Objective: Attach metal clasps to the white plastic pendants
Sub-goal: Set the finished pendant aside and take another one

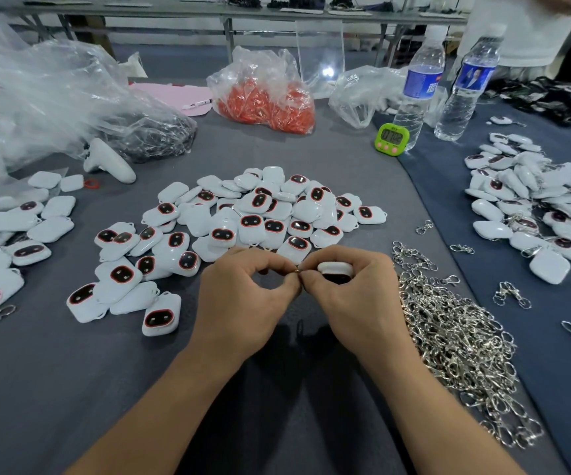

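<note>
My right hand (352, 296) holds a white plastic pendant (334, 268) edge-up, its fingers curled round it. My left hand (243, 296) meets it at the fingertips, and both pinch a small metal ring (296, 269) between thumb and forefinger. A big pile of loose white pendants (256, 214) with dark red-rimmed faces lies just beyond my hands. A heap of silver metal clasps (455, 337) stretches along the table to the right of my right hand.
More pendants lie at the left (10, 234) and, with clasps on them, at the right (534, 207). Behind stand a bag of orange parts (267, 101), clear bags (37, 97), a green timer (391, 138), two water bottles (417, 90) and a white controller (107, 161).
</note>
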`<state>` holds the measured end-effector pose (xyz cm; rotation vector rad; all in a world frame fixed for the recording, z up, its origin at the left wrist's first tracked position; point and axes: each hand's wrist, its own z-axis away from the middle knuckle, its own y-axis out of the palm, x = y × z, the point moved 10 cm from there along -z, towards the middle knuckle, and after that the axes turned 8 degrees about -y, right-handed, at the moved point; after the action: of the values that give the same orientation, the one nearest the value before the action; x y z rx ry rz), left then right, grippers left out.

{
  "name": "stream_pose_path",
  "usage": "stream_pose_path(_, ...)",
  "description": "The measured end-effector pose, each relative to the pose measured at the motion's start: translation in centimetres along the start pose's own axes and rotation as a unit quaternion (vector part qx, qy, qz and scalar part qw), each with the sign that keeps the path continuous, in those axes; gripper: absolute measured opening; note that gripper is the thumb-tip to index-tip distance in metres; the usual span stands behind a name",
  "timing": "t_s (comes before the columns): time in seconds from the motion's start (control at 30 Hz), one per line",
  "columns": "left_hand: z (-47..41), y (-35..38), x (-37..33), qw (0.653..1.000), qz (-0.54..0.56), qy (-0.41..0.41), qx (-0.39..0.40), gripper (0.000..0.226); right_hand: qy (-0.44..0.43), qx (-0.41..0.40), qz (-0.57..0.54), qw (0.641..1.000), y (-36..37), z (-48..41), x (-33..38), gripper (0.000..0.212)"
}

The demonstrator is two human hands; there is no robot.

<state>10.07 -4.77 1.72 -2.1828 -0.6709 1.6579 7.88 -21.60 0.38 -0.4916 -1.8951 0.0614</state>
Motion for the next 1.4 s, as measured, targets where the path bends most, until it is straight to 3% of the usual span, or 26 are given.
stream_pose_path(0.13,-0.1,-0.4,-0.4,0.998,0.068,0.011,0.007,0.024,0.013,-0.007,-0.054,0.998,0.1,-0.1,-0.3,0.013)
stream_pose_path(0.27,-0.2,0.2,0.4,0.991,0.127,-0.024,0.019,0.022,0.044,0.014,-0.031,0.998,0.6,0.1,-1.1,0.005)
stream_pose_path(0.47,0.4,-0.2,-1.2,0.997,-0.024,0.070,-0.017,0.007,0.019,-0.006,0.067,0.998,-0.3,0.1,-0.7,0.015)
stream_pose_path(0.53,0.6,-0.2,-1.5,0.994,-0.053,0.095,-0.026,0.011,0.023,-0.002,0.075,0.997,-0.3,0.0,-0.8,0.013)
stream_pose_path(0.8,-0.1,0.6,0.3,0.995,0.091,-0.006,0.031,0.023,0.123,-0.010,-0.140,0.982,0.5,0.2,-2.7,0.005)
stream_pose_path(0.93,-0.2,0.0,0.2,0.997,0.082,-0.007,0.010,0.023,0.083,-0.003,-0.030,0.996,0.0,0.1,-2.0,0.008)
stream_pose_path(1.1,0.5,-0.2,-1.9,0.993,-0.061,0.102,-0.023,0.012,0.036,-0.016,0.070,0.997,-0.6,0.0,-1.3,0.014)
stream_pose_path(1.23,0.0,0.3,-0.1,0.999,0.027,0.011,0.021,0.022,0.046,-0.020,0.044,0.998,-0.7,-0.2,-1.5,0.017)
stream_pose_path(1.4,-0.2,0.6,0.0,0.994,0.088,0.004,0.057,0.032,0.084,0.019,-0.045,0.995,0.2,-0.2,-2.3,0.014)
